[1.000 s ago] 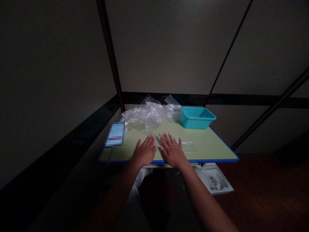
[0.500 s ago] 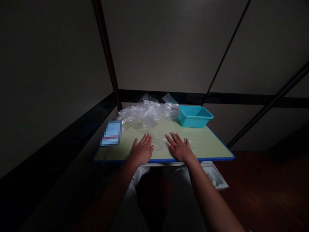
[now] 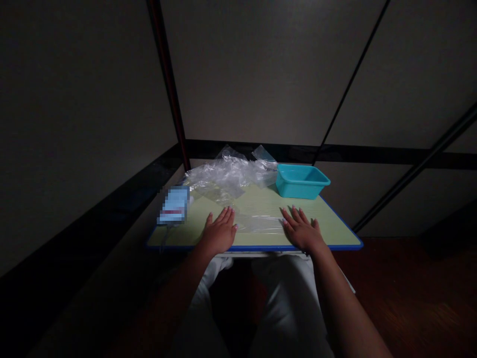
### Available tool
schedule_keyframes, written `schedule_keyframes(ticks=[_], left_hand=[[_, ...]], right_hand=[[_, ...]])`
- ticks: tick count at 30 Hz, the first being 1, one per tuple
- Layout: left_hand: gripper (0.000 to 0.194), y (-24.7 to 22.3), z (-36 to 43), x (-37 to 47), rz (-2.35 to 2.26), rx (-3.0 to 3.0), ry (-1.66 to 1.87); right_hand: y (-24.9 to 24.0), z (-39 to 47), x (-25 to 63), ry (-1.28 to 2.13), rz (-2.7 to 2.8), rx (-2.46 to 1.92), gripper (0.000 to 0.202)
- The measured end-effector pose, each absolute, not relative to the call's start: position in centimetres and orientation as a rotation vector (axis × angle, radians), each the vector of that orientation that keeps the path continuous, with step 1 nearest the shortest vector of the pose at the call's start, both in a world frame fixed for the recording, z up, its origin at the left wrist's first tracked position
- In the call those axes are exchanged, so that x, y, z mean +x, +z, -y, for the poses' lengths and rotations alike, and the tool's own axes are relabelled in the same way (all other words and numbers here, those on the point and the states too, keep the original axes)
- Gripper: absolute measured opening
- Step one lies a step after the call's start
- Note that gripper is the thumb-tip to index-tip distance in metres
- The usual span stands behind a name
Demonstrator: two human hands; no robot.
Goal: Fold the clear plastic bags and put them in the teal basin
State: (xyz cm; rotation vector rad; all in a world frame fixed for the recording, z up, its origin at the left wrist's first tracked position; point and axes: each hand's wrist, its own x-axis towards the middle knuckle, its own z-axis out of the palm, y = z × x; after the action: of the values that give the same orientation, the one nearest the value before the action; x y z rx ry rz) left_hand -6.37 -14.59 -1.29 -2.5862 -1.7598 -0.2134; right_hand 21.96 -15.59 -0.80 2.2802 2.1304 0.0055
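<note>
A clear plastic bag (image 3: 259, 224) lies flat near the front of the small table (image 3: 328, 228), stretching between my two hands. My left hand (image 3: 219, 231) rests palm down with fingers extended over the bag's left end. Over its right end, my right hand (image 3: 302, 229) lies palm down, fingers spread. Neither hand grips anything. The parts of the bag under my palms are hidden. Behind, a loose heap of crumpled clear plastic bags (image 3: 233, 171) covers the back left of the table.
A turquoise plastic basket (image 3: 301, 190) stands at the back right of the table. On the left edge sits a blue, pixelated object (image 3: 174, 205) with a cable hanging by it. Panelled walls (image 3: 253, 74) close off the back and left. The table has a blue rim.
My right hand has slid to the right along the flat bag, uncovering more of it. My left hand has stayed in place.
</note>
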Motion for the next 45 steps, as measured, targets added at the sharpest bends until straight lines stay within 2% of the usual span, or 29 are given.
schedule_keyframes(ticks=[6,13,19,26,45], left_hand=[[0.056,0.0,15.7,-4.0,1.794,-2.469,-0.379],[0.072,1.1,17.6,4.0,1.323,-2.980,-0.419],[0.076,0.3,16.1,8.2,1.319,-3.034,-0.389],[0.078,-0.7,15.2,7.5,1.425,-3.003,-0.381],[0.069,-0.7,14.8,0.9,1.614,-2.860,-0.375]], right_hand=[[-1.2,15.7,21.8,0.068,-2.145,2.302,0.054],[-0.9,15.8,21.9,0.058,-2.138,2.259,0.051],[-0.7,16.1,22.2,0.069,-2.107,2.136,0.054],[-0.9,15.8,21.9,0.087,-2.110,2.245,0.051],[-1.3,15.6,22.0,0.059,-2.160,2.313,0.052]])
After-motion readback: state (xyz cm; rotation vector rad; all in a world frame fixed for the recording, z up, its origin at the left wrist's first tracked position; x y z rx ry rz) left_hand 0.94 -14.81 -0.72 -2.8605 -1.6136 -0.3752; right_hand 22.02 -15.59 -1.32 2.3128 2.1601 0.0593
